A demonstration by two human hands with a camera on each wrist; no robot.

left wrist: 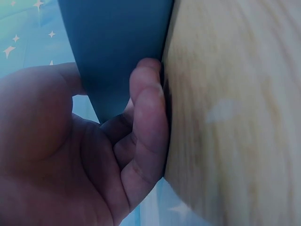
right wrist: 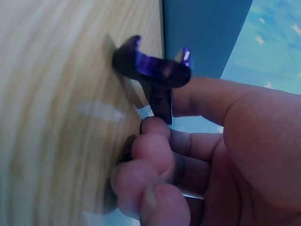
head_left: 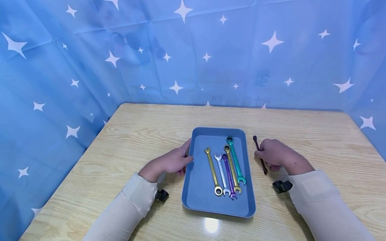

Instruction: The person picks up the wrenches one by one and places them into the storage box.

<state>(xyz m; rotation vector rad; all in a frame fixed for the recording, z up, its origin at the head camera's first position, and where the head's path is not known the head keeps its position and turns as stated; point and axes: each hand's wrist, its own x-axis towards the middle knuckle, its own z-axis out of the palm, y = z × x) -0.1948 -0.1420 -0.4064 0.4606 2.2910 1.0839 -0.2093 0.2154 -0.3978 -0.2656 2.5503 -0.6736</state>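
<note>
A blue-grey tray [head_left: 199,204] lies on the table with several wrenches in it. From left to right these are a gold wrench [head_left: 213,170], a silver wrench [head_left: 222,175], a purple wrench [head_left: 229,175], another gold wrench [head_left: 232,169] and a green wrench [head_left: 236,160]. My left hand [head_left: 173,161] grips the tray's left side, thumb at the rim and curled fingers [left wrist: 149,108] low against the outer wall. Right of the tray, my right hand [head_left: 277,154] pinches a dark purple wrench [right wrist: 157,68] by its shaft, just above the tabletop. Its open-ended jaw points toward the right wrist camera.
The wood-grain table [head_left: 144,127] extends around the tray on all sides. Behind it and to the left hangs a blue cloth [head_left: 193,67] with white stars. A black wrist camera [head_left: 162,195] is strapped below each sleeve cuff.
</note>
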